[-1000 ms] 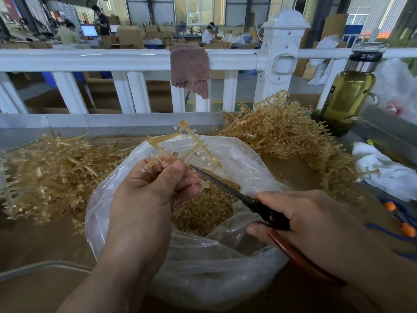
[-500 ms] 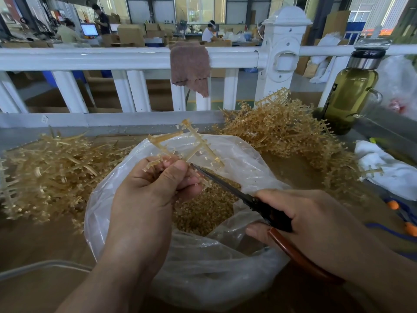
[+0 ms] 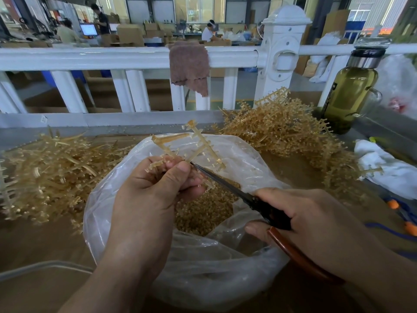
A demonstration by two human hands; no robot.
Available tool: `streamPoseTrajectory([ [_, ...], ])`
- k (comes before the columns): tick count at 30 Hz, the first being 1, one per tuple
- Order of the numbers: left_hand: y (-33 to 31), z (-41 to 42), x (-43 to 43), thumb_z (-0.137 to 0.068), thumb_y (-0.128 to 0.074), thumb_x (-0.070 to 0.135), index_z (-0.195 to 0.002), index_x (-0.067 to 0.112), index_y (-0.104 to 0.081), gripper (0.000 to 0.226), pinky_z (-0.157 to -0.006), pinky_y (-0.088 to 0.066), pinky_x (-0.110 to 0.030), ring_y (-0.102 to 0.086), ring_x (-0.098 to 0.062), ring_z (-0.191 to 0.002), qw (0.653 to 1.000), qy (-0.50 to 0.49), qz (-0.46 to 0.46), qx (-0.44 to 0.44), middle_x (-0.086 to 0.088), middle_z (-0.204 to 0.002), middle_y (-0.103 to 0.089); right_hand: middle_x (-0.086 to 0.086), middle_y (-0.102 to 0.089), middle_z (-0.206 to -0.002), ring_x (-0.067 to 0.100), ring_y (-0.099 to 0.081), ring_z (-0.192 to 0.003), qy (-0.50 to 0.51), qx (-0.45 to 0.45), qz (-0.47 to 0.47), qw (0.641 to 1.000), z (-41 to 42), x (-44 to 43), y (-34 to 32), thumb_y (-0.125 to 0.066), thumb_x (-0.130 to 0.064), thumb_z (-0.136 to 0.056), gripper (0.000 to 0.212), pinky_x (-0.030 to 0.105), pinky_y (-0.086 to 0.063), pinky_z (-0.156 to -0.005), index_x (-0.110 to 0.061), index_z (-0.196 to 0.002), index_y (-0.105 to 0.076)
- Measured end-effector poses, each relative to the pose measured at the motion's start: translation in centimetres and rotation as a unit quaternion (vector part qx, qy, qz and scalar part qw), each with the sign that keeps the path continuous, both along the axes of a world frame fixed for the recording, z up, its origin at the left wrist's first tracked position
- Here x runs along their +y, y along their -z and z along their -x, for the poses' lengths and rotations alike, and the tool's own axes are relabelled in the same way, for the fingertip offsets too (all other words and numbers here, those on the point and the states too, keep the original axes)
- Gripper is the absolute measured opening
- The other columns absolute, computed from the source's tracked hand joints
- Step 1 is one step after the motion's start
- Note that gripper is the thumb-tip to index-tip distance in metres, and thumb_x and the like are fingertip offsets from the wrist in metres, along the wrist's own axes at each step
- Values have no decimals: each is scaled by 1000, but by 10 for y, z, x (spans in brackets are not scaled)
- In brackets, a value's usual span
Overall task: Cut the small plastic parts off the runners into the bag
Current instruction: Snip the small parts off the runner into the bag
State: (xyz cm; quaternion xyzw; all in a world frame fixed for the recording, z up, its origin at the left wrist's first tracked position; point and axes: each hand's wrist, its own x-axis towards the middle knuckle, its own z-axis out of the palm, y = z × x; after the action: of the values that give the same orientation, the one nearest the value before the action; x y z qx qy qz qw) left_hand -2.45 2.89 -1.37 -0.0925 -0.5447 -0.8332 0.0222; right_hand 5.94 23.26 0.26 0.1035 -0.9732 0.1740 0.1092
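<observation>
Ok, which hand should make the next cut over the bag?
Right. The right hand grips the scissors, whose blade tips sit at the runner. The left hand is busy holding that runner above the open bag.

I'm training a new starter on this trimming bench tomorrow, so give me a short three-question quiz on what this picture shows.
1. True or false: the right hand grips the scissors.
2. What does the left hand pinch? A. a runner B. the bottle C. the brown cloth
3. Fill in the blank: the loose cut parts lie inside the clear plastic ____.

Key: 1 true; 2 A; 3 bag.
</observation>
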Motion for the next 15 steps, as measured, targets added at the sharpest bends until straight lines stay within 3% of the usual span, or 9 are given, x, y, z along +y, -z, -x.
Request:
streamPoseTrajectory([
  [8, 0, -1, 0, -76, -70, 22, -69, 20, -72, 7, -63, -59, -25, -71, -17, -67, 1000, 13, -10, -14, -8, -71, -71, -16, -50, -61, 2, -52, -63, 3, -9, 6, 1000, -2, -4, -4, -53, -66, -82, 26, 20, -35, -52, -41, -80, -46],
  [15, 0, -2, 0, -80, -68, 21, -79, 11, -65, 10, -64, -58, -24, -69, -17, -68, 999, 27, -23, -36, -8, -71, -68, -18, -49, -58, 0, -55, -66, 14, -31, 17, 999, -3, -7, -5, -53, -63, -79, 25, 20, -38, -56, -42, -70, -44],
])
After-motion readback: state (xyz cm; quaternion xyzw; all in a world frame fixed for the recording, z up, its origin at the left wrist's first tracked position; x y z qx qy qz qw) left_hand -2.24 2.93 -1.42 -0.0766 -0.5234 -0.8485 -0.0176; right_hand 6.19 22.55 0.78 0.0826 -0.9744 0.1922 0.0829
